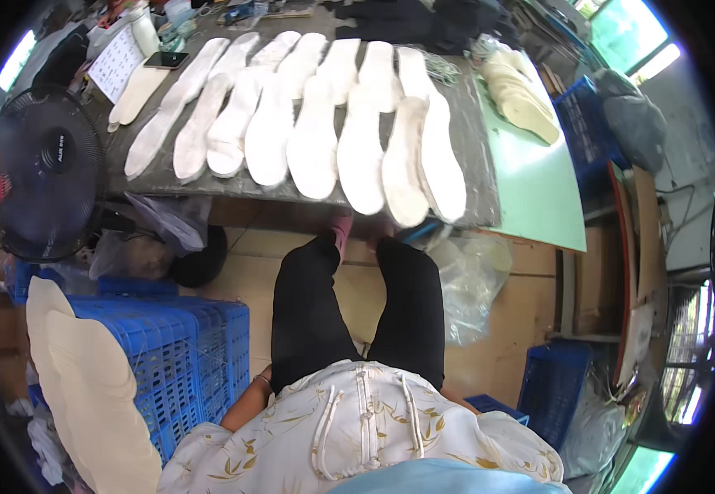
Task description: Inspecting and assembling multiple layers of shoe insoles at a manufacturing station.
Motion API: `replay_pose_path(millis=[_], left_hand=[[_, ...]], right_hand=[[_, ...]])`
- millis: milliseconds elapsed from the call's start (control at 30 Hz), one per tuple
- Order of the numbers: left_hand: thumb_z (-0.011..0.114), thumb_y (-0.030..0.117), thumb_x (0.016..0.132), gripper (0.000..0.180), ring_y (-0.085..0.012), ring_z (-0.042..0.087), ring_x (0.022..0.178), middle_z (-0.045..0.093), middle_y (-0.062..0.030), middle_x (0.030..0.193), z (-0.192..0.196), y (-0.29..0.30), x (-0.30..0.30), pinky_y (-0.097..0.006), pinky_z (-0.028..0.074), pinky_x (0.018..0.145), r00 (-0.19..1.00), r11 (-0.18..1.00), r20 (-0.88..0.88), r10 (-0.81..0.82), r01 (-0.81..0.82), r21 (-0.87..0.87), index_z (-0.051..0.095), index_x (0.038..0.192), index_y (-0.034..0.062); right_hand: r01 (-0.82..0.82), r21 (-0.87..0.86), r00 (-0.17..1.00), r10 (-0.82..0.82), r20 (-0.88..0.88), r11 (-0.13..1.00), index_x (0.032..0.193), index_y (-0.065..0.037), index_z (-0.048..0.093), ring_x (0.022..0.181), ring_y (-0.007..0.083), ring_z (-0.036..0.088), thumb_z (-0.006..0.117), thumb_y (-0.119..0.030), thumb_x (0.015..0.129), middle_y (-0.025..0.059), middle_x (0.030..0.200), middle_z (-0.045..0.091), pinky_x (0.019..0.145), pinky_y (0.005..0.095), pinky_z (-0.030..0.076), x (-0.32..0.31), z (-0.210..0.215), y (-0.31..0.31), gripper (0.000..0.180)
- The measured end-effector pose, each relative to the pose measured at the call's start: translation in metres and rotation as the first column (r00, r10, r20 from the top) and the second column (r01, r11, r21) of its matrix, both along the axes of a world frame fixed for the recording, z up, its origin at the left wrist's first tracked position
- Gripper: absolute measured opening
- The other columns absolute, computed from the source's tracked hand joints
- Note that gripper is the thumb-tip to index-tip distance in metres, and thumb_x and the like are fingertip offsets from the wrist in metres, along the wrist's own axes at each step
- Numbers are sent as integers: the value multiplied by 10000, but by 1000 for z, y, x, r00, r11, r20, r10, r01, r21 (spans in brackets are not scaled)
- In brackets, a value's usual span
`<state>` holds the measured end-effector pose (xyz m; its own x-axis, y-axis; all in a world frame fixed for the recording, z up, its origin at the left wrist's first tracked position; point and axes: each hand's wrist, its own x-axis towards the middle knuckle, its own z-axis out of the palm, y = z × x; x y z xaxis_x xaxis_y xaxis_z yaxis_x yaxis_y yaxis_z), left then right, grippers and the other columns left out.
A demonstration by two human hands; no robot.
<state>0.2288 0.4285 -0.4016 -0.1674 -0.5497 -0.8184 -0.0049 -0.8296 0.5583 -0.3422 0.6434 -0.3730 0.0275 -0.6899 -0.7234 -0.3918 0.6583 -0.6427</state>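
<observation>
Two rows of white shoe insoles [312,144] lie on the dark worktable [481,156] in front of me, some overlapping at their ends. At the front right, one insole [406,160] has a duller, beige face and rests against a white insole [444,156]. My arms hang down beside my thighs. A dark band circles my left wrist, but my left hand is hidden behind my leg. Only a little of my right forearm shows, and the hand is hidden too. Neither hand is seen touching the insoles.
Blue crates [168,346] stand at my left, with a stack of cream insoles [86,379] on them. A black fan [48,173] is beside the table. More insoles [522,95] pile on a green board [538,198]. A phone [165,60] lies at the back left. Plastic bags [472,288] hang below the table.
</observation>
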Motion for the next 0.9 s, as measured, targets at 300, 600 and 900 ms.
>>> replay_pose_path(millis=[300, 600, 900], left_hand=[[538, 369, 865, 383, -290, 665, 872, 687, -175, 953, 71, -102, 43, -373, 503, 740, 939, 988, 344, -11, 63, -140, 683, 996, 40], [543, 361, 866, 375, -284, 666, 868, 686, -173, 961, 85, -140, 20, -372, 505, 742, 827, 944, 541, -153, 284, -167, 682, 1004, 42], [547, 353, 868, 367, -277, 666, 864, 685, -172, 969, 33, -175, -53, -371, 507, 744, 749, 884, 563, -349, 462, -66, 680, 1013, 43]], right_hand=[[-82, -67, 986, 91, 139, 994, 979, 23, 663, 709, 244, 645, 558, -180, 834, 147, 821, 666, 650, 351, 527, 3, -43, -70, 271], [-35, -63, 987, 45, 154, 997, 975, 24, 663, 719, 242, 644, 555, -178, 837, 148, 823, 667, 665, 351, 523, 109, -1, -327, 267], [-25, 105, 999, 20, 48, 994, 970, 24, 663, 729, 240, 644, 551, -176, 840, 148, 826, 668, 680, 351, 520, 120, 15, -347, 264]])
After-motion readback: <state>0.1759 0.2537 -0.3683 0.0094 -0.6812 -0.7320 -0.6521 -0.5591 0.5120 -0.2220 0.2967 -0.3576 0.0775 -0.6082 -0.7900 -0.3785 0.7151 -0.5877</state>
